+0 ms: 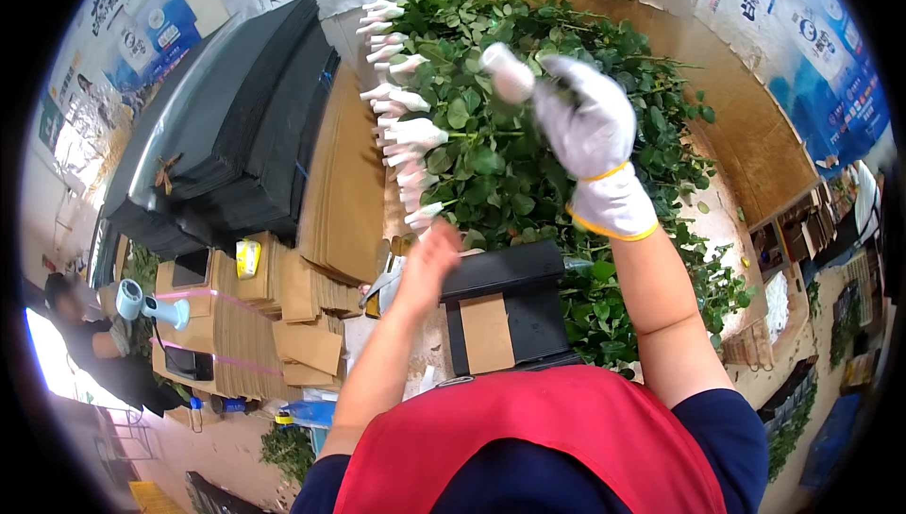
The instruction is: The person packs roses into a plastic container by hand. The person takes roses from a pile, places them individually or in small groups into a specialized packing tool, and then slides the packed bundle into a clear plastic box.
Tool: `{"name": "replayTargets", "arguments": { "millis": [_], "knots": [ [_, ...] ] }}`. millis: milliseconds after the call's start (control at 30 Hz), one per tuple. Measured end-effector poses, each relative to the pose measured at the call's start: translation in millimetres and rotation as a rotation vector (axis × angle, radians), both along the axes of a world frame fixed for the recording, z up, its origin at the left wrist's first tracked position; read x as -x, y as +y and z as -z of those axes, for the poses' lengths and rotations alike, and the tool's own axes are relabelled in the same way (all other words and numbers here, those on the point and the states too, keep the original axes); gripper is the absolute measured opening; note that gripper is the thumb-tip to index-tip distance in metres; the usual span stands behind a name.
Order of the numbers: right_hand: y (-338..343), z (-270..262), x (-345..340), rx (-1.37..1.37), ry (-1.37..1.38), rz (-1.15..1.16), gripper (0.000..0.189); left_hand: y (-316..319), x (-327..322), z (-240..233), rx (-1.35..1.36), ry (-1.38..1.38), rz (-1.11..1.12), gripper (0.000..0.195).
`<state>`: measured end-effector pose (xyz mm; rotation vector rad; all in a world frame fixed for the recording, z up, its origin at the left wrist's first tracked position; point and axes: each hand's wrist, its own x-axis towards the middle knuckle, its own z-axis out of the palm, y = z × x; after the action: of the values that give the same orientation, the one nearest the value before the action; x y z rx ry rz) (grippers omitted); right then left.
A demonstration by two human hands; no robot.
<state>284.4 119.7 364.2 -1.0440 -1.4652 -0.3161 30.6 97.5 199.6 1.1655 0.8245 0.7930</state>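
Note:
My right hand (587,117), in a white cotton glove with yellow trim, is raised over a pile of leafy cut rose stems (488,153). At its fingertips is a pale pink rose bud in a white net sleeve (511,75), blurred; its stem is mostly hidden. My bare left hand (433,255) is blurred beside the lowest sleeved bud (423,215); whether it holds anything is unclear. More white-sleeved buds (417,133) line the pile's left edge. A black folded sheet or wrap (502,272) with a brown cardboard piece (487,333) lies just before me.
Stacks of black sheets (233,117) and brown cardboard (347,181) stand on the left. Nearer are cardboard bundles (241,344), a phone (190,364) and a light-blue scanner-like device (164,311). A co-worker (99,344) is at far left. A cardboard wall (750,139) bounds the right.

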Motion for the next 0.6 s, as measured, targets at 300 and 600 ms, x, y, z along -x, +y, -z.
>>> {"name": "replayTargets", "arguments": {
  "millis": [300, 600],
  "knots": [
    [-0.4, 88.6, 58.5, 0.653, -0.544, -0.003, 0.089, 143.1, -20.3, 18.7, 0.417, -0.632, -0.156, 0.063],
    [105.4, 132.4, 45.4, 0.352, -0.426, 0.392, 0.055, 177.0, -63.3, -45.3, 0.389, -0.723, -0.279, 0.045]
  ]
}}
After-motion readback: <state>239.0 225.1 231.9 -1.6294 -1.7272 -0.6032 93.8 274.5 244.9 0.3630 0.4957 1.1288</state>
